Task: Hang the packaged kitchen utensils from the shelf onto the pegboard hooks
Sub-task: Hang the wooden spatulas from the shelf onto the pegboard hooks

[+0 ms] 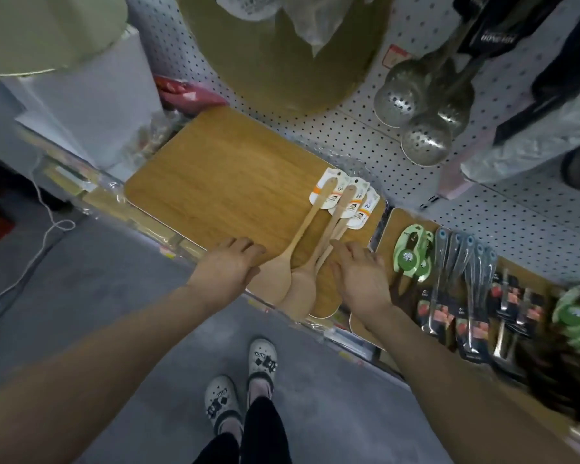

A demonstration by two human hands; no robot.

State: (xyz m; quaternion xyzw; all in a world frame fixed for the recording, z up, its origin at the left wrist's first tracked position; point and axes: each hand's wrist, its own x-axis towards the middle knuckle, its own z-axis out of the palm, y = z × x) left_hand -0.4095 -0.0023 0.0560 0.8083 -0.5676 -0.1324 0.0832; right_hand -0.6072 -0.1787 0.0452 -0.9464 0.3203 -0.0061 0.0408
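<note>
Head view, near to far. Pale perforated clogs (241,386) on grey floor at bottom. Left hand (226,267) and right hand (360,279) flat, palms down, fingers loosely spread, gripping nothing; one each side of three pale wooden spatulas with white-and-orange header cards (310,252). Left fingertips touching or just beside nearest spatula blade; cannot tell which. Spatulas lying fanned on tan wooden cutting board (221,182) on shelf, blades toward person, cards toward wall. Further right on shelf: green plastic peelers (412,252), steel-handled utensils in dark packaging (472,289). Behind: white perforated pegboard (503,202), perforated steel ladles (419,118) hanging.

Step in hand, likely: gather spatulas. Advice: pinch handles together near cards, keep card holes aligned, lift as a bundle, then thread holes onto free hook. Hook itself not clearly visible.
</note>
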